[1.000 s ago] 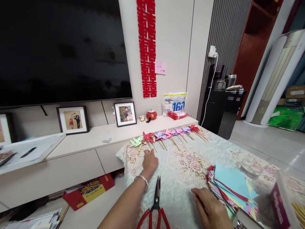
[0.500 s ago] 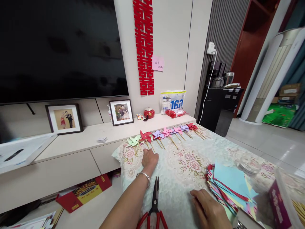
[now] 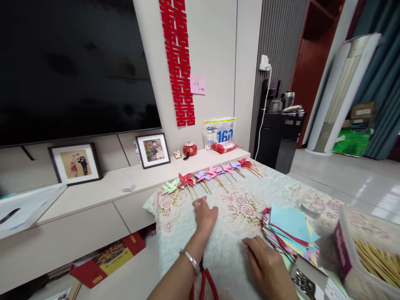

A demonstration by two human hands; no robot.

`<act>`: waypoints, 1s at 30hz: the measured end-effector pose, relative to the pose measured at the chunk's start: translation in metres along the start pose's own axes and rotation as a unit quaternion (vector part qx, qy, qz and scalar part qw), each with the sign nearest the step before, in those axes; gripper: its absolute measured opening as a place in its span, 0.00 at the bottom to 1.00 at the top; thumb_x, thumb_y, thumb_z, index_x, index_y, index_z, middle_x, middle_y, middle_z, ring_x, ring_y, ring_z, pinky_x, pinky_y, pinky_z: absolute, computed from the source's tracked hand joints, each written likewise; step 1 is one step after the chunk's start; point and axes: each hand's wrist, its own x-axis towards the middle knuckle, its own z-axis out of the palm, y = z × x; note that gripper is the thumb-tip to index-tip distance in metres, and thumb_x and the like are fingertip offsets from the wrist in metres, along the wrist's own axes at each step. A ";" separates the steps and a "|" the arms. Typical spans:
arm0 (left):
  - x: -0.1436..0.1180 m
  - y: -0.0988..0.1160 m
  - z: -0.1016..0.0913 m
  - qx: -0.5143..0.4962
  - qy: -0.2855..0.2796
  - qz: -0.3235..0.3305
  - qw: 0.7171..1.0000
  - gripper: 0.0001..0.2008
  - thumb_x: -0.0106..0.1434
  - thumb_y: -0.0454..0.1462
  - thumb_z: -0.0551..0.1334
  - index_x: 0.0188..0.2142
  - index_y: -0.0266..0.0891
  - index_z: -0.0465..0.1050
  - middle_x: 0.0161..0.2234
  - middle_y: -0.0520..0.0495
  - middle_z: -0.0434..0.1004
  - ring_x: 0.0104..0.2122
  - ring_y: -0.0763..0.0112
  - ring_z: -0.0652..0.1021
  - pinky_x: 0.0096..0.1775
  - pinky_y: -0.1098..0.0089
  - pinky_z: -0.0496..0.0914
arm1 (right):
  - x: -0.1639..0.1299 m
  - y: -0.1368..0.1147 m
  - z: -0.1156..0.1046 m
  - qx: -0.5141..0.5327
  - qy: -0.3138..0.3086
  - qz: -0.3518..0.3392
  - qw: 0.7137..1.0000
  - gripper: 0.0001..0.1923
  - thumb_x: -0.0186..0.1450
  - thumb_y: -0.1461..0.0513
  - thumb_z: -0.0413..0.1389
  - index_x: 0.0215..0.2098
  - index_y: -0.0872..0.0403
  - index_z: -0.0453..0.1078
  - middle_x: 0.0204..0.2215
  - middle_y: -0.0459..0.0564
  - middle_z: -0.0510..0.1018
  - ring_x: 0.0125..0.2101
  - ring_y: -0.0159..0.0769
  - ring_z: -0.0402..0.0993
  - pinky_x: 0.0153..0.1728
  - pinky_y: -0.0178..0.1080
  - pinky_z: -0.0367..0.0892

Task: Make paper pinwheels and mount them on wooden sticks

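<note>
My left hand (image 3: 205, 213) reaches over the floral tablecloth, palm down, thumb apart from the fingers, nothing visible in it. Its fingertips are close to the stick ends of a red pinwheel (image 3: 186, 179) and a purple pinwheel (image 3: 202, 176); I cannot tell if they touch. A pale green pinwheel (image 3: 171, 187) lies left of these, and several pink, purple and red ones run off to the right. Under my left forearm lie red-handled scissors (image 3: 210, 284), their blades mostly hidden. My right hand (image 3: 267, 264) rests on the cloth, fingers loosely bent, holding nothing I can see, beside stacked coloured paper (image 3: 289, 225).
At right stand a clear plastic box (image 3: 350, 250) with wooden sticks (image 3: 376, 260) and a small box of metal pieces (image 3: 303, 283). A round clear container (image 3: 312, 205) sits behind the paper. Beyond the table, a white cabinet (image 3: 118, 183) holds framed photos and a red pot (image 3: 189, 149).
The view has swung to the right, showing more of the stick box and the metal pieces. My left hand has shifted right along the pinwheels, its forearm now covering the scissor blades.
</note>
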 end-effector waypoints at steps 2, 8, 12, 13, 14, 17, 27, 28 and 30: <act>-0.033 0.006 0.013 -0.055 -0.021 0.019 0.998 0.26 0.55 0.32 0.62 0.55 0.37 0.70 0.58 0.37 0.64 0.49 0.62 0.77 0.51 0.68 0.71 | 0.001 -0.001 -0.003 -0.011 0.018 0.009 1.000 0.12 0.72 0.66 0.45 0.43 0.51 0.70 0.30 0.49 0.77 0.28 0.38 0.77 0.30 0.36 0.69; -0.124 -0.002 0.049 -0.422 -0.075 -0.072 0.901 0.25 0.53 0.38 0.64 0.51 0.33 0.71 0.33 0.45 0.78 0.32 0.64 0.79 0.36 0.66 0.73 | 0.009 -0.010 -0.018 -0.051 0.047 0.044 0.997 0.10 0.71 0.67 0.48 0.40 0.52 0.70 0.29 0.49 0.76 0.30 0.39 0.75 0.32 0.37 0.67; -0.145 -0.022 0.067 -0.400 -0.114 -0.079 0.906 0.25 0.48 0.38 0.65 0.47 0.33 0.73 0.28 0.48 0.77 0.28 0.64 0.77 0.34 0.66 0.71 | 0.015 -0.006 -0.030 -0.080 0.071 0.064 0.992 0.10 0.70 0.67 0.49 0.42 0.53 0.72 0.32 0.52 0.77 0.35 0.42 0.73 0.38 0.40 0.67; -0.147 -0.025 0.070 -0.382 -0.120 -0.066 0.914 0.23 0.47 0.38 0.65 0.45 0.34 0.74 0.27 0.49 0.76 0.27 0.65 0.77 0.33 0.66 0.71 | 0.016 -0.002 -0.035 -0.084 0.080 0.069 0.991 0.10 0.70 0.67 0.50 0.42 0.54 0.72 0.34 0.53 0.77 0.37 0.43 0.73 0.40 0.41 0.67; -0.148 -0.027 0.072 -0.370 -0.124 -0.054 0.919 0.22 0.46 0.38 0.65 0.43 0.35 0.74 0.26 0.50 0.75 0.26 0.66 0.76 0.32 0.66 0.71 | 0.016 0.004 -0.040 -0.086 0.089 0.077 0.989 0.10 0.70 0.67 0.50 0.43 0.54 0.73 0.36 0.54 0.78 0.39 0.43 0.73 0.42 0.42 0.67; -0.147 -0.028 0.073 -0.352 -0.137 -0.044 0.925 0.21 0.46 0.39 0.63 0.41 0.36 0.75 0.23 0.52 0.72 0.23 0.68 0.73 0.29 0.67 0.69 | 0.014 0.027 -0.058 -0.104 0.108 0.138 0.979 0.10 0.69 0.66 0.50 0.42 0.55 0.74 0.39 0.55 0.79 0.42 0.44 0.72 0.45 0.43 0.67; -0.143 -0.026 0.068 -0.317 -0.181 -0.072 0.928 0.21 0.46 0.38 0.61 0.41 0.36 0.75 0.22 0.50 0.76 0.26 0.63 0.77 0.30 0.66 0.71 | 0.005 0.058 -0.079 -0.142 0.025 0.214 0.966 0.14 0.66 0.69 0.51 0.43 0.57 0.77 0.43 0.57 0.81 0.44 0.44 0.75 0.45 0.42 0.68; -0.142 -0.027 0.069 -0.316 -0.187 -0.069 0.928 0.21 0.46 0.37 0.60 0.42 0.37 0.75 0.23 0.50 0.77 0.26 0.64 0.77 0.31 0.66 0.71 | 0.005 0.058 -0.079 -0.144 0.015 0.212 0.967 0.14 0.66 0.69 0.51 0.43 0.56 0.77 0.43 0.56 0.81 0.45 0.44 0.75 0.46 0.42 0.67; -0.142 -0.030 0.070 -0.313 -0.194 -0.065 0.927 0.21 0.47 0.37 0.60 0.42 0.37 0.75 0.23 0.50 0.78 0.25 0.65 0.77 0.31 0.66 0.71 | 0.005 0.057 -0.079 -0.151 -0.003 0.208 0.967 0.15 0.66 0.69 0.51 0.43 0.54 0.79 0.45 0.56 0.81 0.46 0.44 0.74 0.48 0.42 0.66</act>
